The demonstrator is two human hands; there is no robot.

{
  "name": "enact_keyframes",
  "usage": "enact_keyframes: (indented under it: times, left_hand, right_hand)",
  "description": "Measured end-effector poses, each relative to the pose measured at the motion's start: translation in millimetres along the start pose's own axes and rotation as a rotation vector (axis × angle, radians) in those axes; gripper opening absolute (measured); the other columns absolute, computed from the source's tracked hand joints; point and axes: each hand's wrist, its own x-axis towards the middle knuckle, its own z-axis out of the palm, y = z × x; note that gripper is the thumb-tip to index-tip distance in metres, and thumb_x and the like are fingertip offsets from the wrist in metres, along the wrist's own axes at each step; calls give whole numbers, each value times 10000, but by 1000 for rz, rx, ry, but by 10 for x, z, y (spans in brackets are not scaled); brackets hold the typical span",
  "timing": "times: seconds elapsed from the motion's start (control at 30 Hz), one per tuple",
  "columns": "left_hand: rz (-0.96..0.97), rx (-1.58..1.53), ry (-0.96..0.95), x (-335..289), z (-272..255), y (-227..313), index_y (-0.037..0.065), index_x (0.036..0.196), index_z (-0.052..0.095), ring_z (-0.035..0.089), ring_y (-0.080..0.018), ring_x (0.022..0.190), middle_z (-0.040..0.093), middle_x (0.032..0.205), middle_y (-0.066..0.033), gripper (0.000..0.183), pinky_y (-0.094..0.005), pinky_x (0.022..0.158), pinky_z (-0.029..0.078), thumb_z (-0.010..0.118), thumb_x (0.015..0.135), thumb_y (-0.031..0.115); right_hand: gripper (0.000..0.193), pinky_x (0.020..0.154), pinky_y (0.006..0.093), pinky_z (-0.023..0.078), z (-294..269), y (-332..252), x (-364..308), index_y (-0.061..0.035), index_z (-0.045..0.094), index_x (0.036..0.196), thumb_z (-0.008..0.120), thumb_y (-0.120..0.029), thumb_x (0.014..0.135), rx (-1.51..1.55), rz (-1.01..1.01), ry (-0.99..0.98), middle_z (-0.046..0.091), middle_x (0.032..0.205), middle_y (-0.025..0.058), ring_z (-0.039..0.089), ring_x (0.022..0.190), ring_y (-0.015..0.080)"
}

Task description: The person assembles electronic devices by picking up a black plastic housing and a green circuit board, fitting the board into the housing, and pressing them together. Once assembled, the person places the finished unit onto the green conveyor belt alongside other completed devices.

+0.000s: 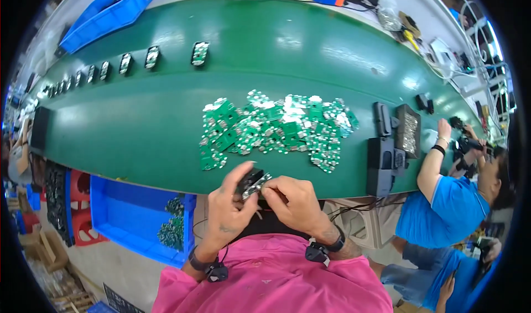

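Black casing [253, 177] sits clamped in your left hand [230, 207] by the table [138, 125]'s near edge; your right hand [297, 202] touches its circuit board [256, 188], pinch unclear. Seemingly you're seating it; align before pressing.

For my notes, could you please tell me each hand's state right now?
Left hand: holding a small black casing.
Right hand: curled, fingertips at the circuit board by the casing; whether it grips cannot be told.

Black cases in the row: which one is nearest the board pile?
The rightmost case, at the row's right end; the other cases lie farther left, away from the board pile.
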Motion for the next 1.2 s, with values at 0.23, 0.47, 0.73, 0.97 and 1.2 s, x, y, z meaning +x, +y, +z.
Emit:
enact_keyframes:
  times: [0.23,0.47,0.73,0.97,1.2]
  left_hand:
    - [86,-16,-12,-20,-48,9,13,1320,511,683,-168,924,641,1161,-146,497,-294,714,617,626,846,-84]
    - [381,257,67,-2,47,143,83,1280,602,666,-201,730,650,996,-134,544,-287,564,580,683,756,-42]
    - [503,494,7,71,36,68,46,1231,621,672,-188,727,673,996,-146,468,-275,581,561,686,776,-44]
    - [289,163,32,50,48,-97,-3,1265,564,679,-165,793,663,1110,-141,443,-274,665,596,651,835,-62]
    - [-96,-428,71,42,93,-117,73,1418,339,651,-181,603,612,1028,-154,637,-250,509,561,581,858,-108]
  right_hand:
    - [76,569,312,507,-52,54,-31,5,666,939,660,-34,873,153,-12,84,670,814,126,657,645,223]
    - [85,571,278,480,-102,-24,-27,24,677,902,683,23,817,194,-20,122,655,743,92,625,627,148]
    - [43,557,378,482,-37,97,-16,-12,654,864,654,-12,820,79,-116,160,630,745,139,622,615,296]
    - [78,621,396,504,88,162,-21,-11,639,825,644,-85,848,139,-91,147,639,767,127,640,686,308]
    - [272,606,467,495,188,231,56,0,568,971,639,-257,914,200,113,195,657,736,199,653,667,381]
